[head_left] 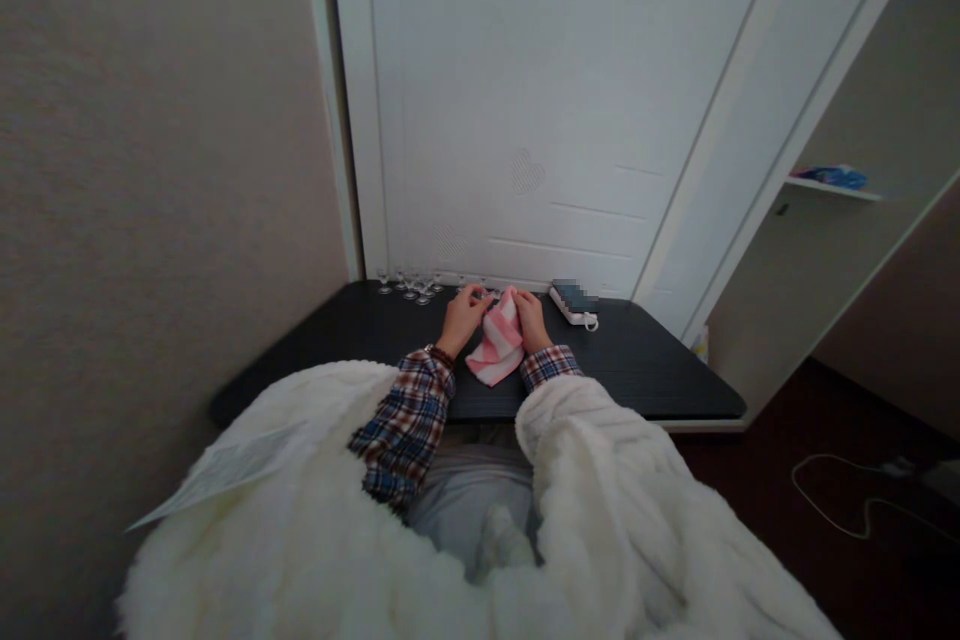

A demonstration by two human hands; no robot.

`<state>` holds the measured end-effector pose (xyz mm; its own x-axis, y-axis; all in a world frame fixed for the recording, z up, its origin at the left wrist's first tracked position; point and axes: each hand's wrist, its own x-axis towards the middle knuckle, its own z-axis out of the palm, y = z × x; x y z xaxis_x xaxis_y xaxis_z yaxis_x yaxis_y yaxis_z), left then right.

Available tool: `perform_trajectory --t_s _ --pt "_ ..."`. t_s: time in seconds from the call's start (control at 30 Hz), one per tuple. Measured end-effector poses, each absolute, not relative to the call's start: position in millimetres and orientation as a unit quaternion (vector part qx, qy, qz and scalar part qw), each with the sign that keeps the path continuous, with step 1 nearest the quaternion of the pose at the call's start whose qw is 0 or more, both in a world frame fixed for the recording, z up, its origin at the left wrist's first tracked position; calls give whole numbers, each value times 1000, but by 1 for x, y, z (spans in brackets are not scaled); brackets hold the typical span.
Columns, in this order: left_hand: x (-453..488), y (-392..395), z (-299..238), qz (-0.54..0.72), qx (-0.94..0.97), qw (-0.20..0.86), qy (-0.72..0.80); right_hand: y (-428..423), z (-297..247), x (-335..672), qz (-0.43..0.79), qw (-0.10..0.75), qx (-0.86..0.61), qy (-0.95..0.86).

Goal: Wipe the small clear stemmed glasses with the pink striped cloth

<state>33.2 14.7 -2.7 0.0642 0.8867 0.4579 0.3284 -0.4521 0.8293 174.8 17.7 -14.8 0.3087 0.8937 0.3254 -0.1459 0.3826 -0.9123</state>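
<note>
A pink-and-white striped cloth (496,345) hangs from my right hand (533,322), whose fingers are closed on its upper edge. To its left, my left hand (460,318) has thumb and fingers pinched together beside the cloth. A small clear stemmed glass appears to be between them, though its outline is faint and partly hidden by the fingers and cloth. Beyond my left hand, several small clear stemmed glasses (422,292) stand grouped along the back of the black table (360,325).
A white case-like object with a blurred dark top (576,304) and a small loop lies right of my hands. A white panelled door (525,100) rises directly behind the table. The wall (187,170) is close on the left. A white cable (832,515) trails across the floor at right.
</note>
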Motion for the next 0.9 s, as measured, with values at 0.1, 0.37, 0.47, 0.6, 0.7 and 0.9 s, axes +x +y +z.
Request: perform_trajectory --t_s 0.1,0.37,0.47,0.6,0.7,0.9 --pt "32 13 -2 514 679 259 455 16 -14 175 373 696 -409 -458" --pt "31 12 1 501 675 259 476 13 -11 173 376 696 -405 -460" --pt "30 11 0 494 675 267 479 12 -10 173 379 698 -399 -458" --pt "30 12 -1 494 676 278 471 12 -9 172 380 703 -396 -453" --pt "32 14 -1 504 672 282 464 13 -11 172 378 709 -396 -444" --pt "34 15 -1 508 670 291 457 14 -12 172 381 716 -393 -433"
